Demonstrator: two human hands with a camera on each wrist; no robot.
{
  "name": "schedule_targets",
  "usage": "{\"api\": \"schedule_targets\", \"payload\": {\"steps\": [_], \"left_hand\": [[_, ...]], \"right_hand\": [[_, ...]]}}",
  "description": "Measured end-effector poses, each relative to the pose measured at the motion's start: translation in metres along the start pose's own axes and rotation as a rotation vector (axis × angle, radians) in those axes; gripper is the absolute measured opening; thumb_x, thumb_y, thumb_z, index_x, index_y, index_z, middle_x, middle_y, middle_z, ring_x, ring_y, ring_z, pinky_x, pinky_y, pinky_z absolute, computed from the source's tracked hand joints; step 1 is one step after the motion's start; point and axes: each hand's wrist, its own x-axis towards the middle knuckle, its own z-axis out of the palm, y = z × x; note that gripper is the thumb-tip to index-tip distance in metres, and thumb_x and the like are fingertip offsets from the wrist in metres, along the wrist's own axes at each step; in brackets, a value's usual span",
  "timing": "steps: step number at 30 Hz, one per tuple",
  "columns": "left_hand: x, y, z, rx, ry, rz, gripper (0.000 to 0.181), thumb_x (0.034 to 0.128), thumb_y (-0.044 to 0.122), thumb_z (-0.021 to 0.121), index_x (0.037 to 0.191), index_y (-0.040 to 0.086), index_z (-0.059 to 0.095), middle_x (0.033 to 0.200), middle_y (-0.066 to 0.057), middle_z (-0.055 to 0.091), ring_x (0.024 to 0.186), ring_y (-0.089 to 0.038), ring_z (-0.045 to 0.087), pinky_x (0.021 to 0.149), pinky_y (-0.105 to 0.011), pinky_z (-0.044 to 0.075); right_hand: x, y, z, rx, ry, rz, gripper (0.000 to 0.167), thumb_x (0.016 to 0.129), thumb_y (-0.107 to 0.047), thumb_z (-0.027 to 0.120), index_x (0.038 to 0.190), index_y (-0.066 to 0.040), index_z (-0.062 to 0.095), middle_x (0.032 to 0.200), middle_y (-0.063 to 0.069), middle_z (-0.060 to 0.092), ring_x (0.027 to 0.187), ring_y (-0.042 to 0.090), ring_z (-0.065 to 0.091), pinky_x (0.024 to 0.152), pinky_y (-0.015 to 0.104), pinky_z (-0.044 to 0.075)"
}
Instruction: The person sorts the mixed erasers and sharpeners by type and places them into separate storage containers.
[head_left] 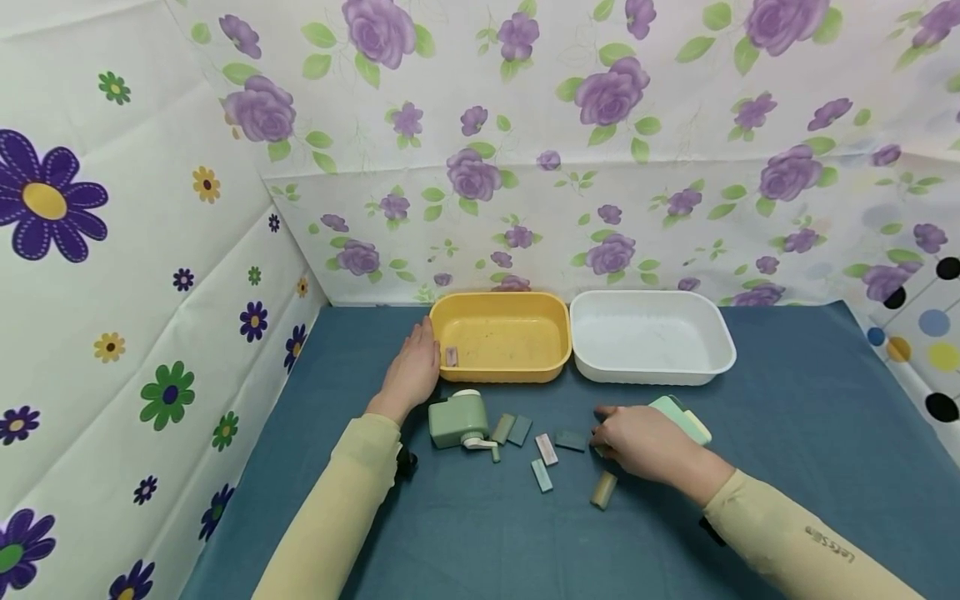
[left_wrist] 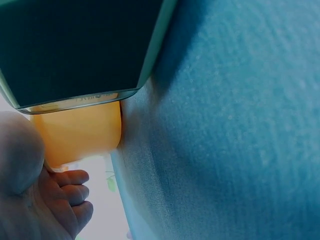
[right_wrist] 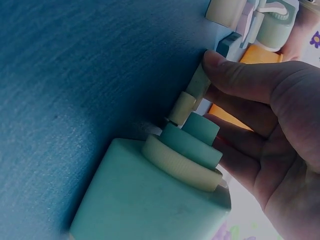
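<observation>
My left hand [head_left: 412, 371] rests against the left side of the yellow tray [head_left: 501, 375], fingers extended along its wall. A small pinkish eraser [head_left: 452, 357] lies inside that tray. My right hand [head_left: 641, 440] is low over the table; its thumb and fingers pinch a grey-green eraser [right_wrist: 200, 82], seen in the right wrist view. Close by lie a dark teal eraser [head_left: 572, 440], an olive eraser [head_left: 603, 490], a pink-white eraser [head_left: 546, 449] and a pale blue eraser [head_left: 542, 476]. A green crank pencil sharpener [head_left: 457, 419] stands near my left wrist.
A white tray [head_left: 652, 373] adjoins the yellow one on the right. Beside the sharpener lie an olive eraser [head_left: 503, 429] and a teal eraser [head_left: 520, 431]. A teal and cream object [head_left: 682, 419] sits behind my right hand. Flowered cloth [head_left: 480, 225] hangs at the table's back.
</observation>
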Motion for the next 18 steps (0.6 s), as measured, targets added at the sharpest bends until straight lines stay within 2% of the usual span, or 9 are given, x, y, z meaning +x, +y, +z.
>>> {"api": "schedule_targets", "payload": {"steps": [18], "left_hand": [[0.0018,0.0004,0.0009,0.008,-0.001,-0.012,0.061,0.1187,0.022,0.035,0.168,-0.008,0.016,0.171,-0.028,0.028,0.160,-0.039,0.026,0.130,-0.051,0.023]], "right_hand": [[0.0000,0.0031,0.0002,0.009,-0.005,-0.006,0.014,0.087,-0.011,0.089,0.100,-0.015,0.085,0.105,0.004,0.079,0.108,0.029,0.075,0.080,0.043,0.065]]}}
